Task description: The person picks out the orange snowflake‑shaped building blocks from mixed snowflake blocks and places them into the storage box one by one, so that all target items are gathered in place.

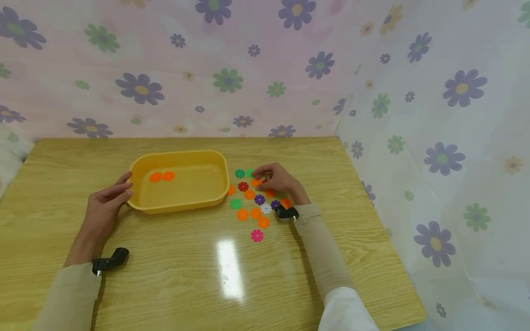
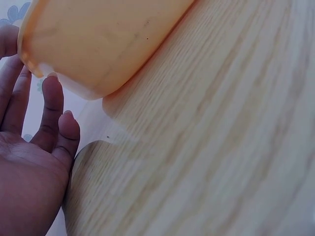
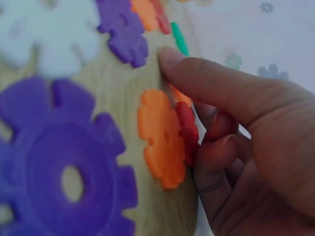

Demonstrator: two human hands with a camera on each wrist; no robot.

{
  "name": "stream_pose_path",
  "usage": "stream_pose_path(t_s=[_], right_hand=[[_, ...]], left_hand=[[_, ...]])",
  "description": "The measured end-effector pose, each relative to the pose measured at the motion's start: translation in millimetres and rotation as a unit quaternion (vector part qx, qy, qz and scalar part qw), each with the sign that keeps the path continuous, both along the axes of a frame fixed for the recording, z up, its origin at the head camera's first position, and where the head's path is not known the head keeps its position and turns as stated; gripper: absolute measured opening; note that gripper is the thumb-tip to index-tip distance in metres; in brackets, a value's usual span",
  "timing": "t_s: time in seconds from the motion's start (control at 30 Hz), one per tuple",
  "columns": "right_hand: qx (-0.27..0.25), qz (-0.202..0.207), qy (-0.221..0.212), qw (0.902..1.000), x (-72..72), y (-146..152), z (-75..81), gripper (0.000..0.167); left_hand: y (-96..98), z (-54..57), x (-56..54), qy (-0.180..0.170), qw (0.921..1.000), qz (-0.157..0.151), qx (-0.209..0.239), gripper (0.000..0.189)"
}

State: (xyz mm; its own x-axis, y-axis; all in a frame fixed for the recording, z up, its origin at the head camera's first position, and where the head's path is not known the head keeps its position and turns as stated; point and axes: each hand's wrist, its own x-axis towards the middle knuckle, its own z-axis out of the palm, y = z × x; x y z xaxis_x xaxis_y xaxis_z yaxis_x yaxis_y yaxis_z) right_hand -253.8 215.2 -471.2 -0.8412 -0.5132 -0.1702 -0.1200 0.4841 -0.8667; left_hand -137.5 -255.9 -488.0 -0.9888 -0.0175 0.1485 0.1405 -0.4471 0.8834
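Note:
A yellow plastic tub stands on the table, with two orange flower-shaped discs lying inside. My left hand holds the tub's left end, its fingertips at the rim; the left wrist view shows the tub wall beside them. My right hand is low over loose notched discs right of the tub. Its thumb and forefinger are apart around an orange disc, near a light green disc. In the right wrist view, a red disc is by the bent fingers, partly hidden behind an orange disc.
Several more discs lie between the tub and my right forearm, including a dark green one, a white one and a pink one nearest me. A flowered cloth hangs behind the wooden table and along its right side.

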Motion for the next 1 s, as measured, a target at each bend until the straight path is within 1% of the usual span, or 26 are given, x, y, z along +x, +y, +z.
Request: stream_pose_path(t_s=[0.03,0.1,0.23,0.37,0.47,0.67,0.87,1.0], right_hand=[[0.001,-0.003,0.000,1.0000,0.2,0.2,0.5,0.040],[0.009,-0.007,0.004,0.9999,0.3,0.9,0.7,0.042],[0.024,-0.012,0.015,0.9995,-0.6,2.7,-1.9,0.047],[0.018,-0.013,0.011,0.9997,-0.5,3.3,-3.5,0.051],[0.008,-0.015,0.005,0.9998,0.0,2.5,-3.9,0.048],[-0.012,-0.017,0.011,0.9997,-0.7,3.2,-7.1,0.041],[-0.017,-0.019,0.009,0.9996,-1.1,4.7,-8.9,0.039],[-0.015,-0.016,0.007,0.9997,-0.1,4.7,-8.9,0.033]], left_hand=[[0.2,0.3,-0.3,0.000,1.0000,0.000,-0.002,0.028],[0.4,0.6,-0.7,0.000,0.9999,-0.006,0.009,0.029],[0.4,0.3,-1.4,0.000,0.9999,-0.007,0.015,0.030],[0.2,0.1,-1.8,0.003,0.9999,-0.005,0.015,0.031],[0.3,0.5,-1.6,0.006,0.9998,-0.006,0.015,0.031],[0.3,1.2,-1.4,0.006,0.9998,-0.006,0.018,0.032],[-0.5,0.0,-1.4,0.004,0.9998,-0.007,0.015,0.031],[-1.1,-0.2,-0.8,0.003,0.9999,-0.008,0.015,0.032]])
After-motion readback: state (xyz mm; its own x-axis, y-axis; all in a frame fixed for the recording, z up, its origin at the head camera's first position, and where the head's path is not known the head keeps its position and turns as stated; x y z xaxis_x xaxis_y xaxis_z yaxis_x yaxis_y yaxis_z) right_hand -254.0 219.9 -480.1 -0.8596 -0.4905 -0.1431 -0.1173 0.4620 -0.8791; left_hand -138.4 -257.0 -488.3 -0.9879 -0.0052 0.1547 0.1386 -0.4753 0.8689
